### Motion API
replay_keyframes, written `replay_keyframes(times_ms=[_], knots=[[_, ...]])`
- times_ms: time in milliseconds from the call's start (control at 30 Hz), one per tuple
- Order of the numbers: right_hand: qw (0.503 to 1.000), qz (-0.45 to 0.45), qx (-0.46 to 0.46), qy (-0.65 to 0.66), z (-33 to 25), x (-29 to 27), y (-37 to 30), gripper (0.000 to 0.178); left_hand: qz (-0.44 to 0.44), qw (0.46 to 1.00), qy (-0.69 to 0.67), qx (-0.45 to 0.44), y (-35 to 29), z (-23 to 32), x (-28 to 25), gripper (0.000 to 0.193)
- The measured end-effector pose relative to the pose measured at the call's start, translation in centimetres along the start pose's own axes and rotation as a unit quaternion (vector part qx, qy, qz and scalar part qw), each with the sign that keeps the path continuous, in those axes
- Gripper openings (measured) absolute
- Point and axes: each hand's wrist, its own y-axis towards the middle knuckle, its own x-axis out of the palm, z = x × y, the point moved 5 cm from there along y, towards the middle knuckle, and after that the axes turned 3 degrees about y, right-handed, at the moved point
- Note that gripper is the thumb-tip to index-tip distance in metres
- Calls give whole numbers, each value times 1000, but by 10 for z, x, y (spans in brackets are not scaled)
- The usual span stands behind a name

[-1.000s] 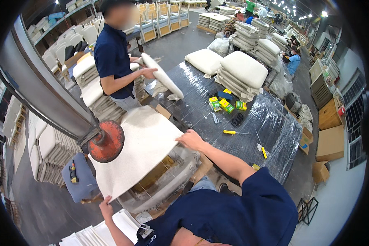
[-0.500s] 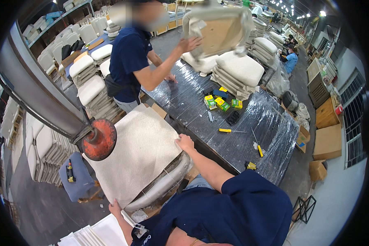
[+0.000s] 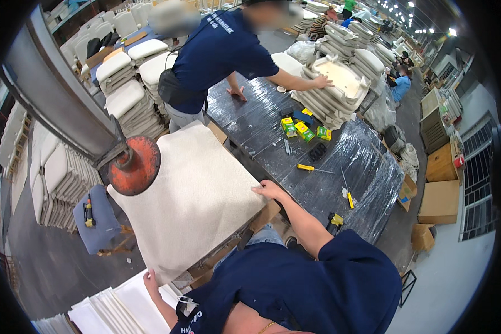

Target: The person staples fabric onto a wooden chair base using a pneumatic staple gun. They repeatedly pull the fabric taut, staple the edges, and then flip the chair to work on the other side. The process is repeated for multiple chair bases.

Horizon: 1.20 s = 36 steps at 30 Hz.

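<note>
Pale cloth (image 3: 197, 192) held at two edges.
Left hand (image 3: 152, 282) and right hand (image 3: 270, 190) — fingers nearly closed, each pinching an edge — with the cloth spread between and ahead of them; a red disc (image 3: 134, 170) overlaps it beyond the left fingers.

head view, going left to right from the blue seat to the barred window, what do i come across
Blue seat → cream sheet → right hand at its edge → yellow-handled tool → second yellow-handled tool → cardboard box → barred window
</note>
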Motion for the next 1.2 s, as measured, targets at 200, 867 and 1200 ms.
replay_keyframes(times_ms=[200,867,1200], knots=[[996,11,-10,-82,-60,24,-3,100,115,992,55,19,4,4,14,93],[970,-99,20,223,7,10,-26,63,-30,997,-36,-64,-60,26,40,74],[991,22,5,131,24,12,25,84,-2,999,-30,-17,-32,46,41,65]])
